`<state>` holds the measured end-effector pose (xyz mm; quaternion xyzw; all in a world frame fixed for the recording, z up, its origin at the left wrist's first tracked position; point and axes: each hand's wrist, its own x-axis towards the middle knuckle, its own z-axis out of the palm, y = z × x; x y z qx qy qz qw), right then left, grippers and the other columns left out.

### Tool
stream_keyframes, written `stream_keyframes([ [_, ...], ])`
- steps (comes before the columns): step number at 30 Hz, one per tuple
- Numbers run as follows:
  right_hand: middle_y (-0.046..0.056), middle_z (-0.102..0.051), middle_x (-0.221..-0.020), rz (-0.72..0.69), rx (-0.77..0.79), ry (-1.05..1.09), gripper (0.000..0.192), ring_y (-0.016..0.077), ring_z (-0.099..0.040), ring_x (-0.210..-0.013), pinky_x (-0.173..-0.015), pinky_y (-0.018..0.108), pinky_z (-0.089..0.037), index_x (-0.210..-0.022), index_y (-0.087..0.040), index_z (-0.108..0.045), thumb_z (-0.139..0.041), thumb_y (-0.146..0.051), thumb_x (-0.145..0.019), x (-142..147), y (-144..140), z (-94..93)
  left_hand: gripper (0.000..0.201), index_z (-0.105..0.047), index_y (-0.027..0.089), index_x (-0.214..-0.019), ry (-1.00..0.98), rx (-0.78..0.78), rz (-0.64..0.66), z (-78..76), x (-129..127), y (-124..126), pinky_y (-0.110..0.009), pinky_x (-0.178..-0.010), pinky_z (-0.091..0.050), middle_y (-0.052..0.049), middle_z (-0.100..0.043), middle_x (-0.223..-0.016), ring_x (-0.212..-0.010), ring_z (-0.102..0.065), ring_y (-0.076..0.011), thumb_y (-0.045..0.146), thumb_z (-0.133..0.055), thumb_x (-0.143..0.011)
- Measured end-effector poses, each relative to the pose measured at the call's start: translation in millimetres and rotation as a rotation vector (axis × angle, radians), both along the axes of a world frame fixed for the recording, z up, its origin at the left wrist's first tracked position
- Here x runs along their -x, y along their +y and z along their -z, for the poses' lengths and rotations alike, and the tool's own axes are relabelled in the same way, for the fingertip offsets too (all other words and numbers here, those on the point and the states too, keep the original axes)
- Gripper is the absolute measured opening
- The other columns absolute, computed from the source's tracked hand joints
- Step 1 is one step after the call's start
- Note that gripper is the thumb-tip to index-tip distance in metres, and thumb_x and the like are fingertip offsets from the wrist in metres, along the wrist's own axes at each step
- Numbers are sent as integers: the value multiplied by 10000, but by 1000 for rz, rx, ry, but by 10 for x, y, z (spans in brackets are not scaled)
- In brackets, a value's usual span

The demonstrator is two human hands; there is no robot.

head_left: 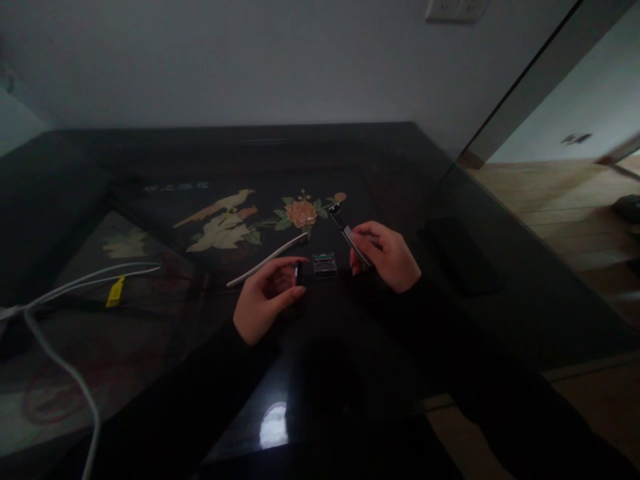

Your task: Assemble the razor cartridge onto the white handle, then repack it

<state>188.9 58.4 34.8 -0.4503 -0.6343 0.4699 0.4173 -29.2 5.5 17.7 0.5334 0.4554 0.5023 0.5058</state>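
Note:
My right hand [383, 253] is closed around a razor [349, 235] with a black and grey handle, its narrow head end pointing up and away to the left. My left hand [267, 293] pinches a small, flat dark piece [298, 273] on edge between thumb and fingers; its kind is unclear in the dim light. Between both hands, on the glossy dark table [320, 373], lies a small clear case [325, 265] with what looks like a razor cartridge and a green strip inside. Neither hand touches this case.
A thin white strip or rod [267, 259] lies just beyond my left hand. White cables [65, 360], one with a yellow tag [115, 291], run along the left side. A dark flat object [460, 257] lies to the right. A wall [225, 67] rises behind the table.

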Motion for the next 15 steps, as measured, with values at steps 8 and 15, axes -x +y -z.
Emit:
stream_keyframes([
  [8,-17,-622,-669,-196,-64,117,212,103,-625,-570,-520,219,-467,-984,-147,-565,-590,-319,-863,126,-204,-86,409,-696,186,-1025,-184,-105,-4,108,35,15,-171,-604,-470,0,-624,-751,-656,-549,-91,233,-798,-632],
  [15,25,-672,-862,-159,-431,-172,135,135,-645,-769,-692,243,-494,-977,-171,-590,-604,-195,-845,119,-267,-58,423,-696,184,-1025,-115,-170,-28,56,25,-18,-192,-597,-474,-19,-648,-778,-679,-574,-114,228,-807,-619],
])
